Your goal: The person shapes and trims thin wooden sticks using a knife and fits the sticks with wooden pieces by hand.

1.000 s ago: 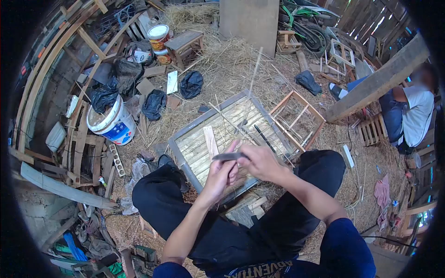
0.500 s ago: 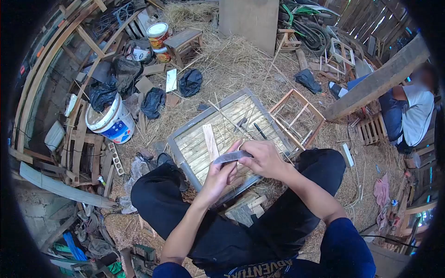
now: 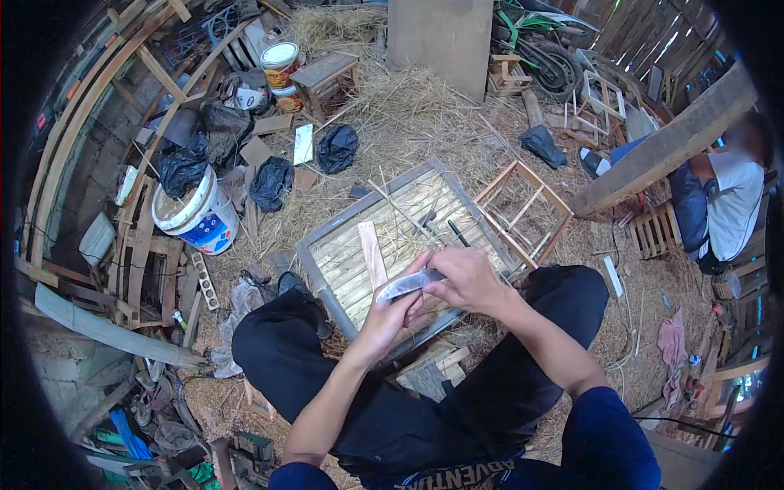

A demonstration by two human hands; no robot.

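My right hand (image 3: 469, 279) is closed around a knife, its handle hidden in the fist. The broad, grey knife blade (image 3: 402, 287) points left, across the top of my left hand (image 3: 390, 314). The fingers of that left hand are curled under and beside the blade; whatever they pinch is hidden. Both hands meet above a low slatted table (image 3: 336, 238) with a grey frame. On the slats lie a pale flat wood strip (image 3: 371, 253), a black pen-like tool (image 3: 458, 233), a small dark piece (image 3: 424, 220) and thin sticks or straw.
A small wooden frame (image 3: 523, 214) stands at the table's right. Left are a white bucket (image 3: 196, 214) and black plastic bags (image 3: 270, 183). A slanting post (image 3: 665, 145) rises at right, with a seated person (image 3: 731, 200) beyond. Straw (image 3: 408, 106) covers the floor.
The knife blade has tilted so more of its flat face shows, and it has shifted slightly. Both hands stay close together in nearly the same place.
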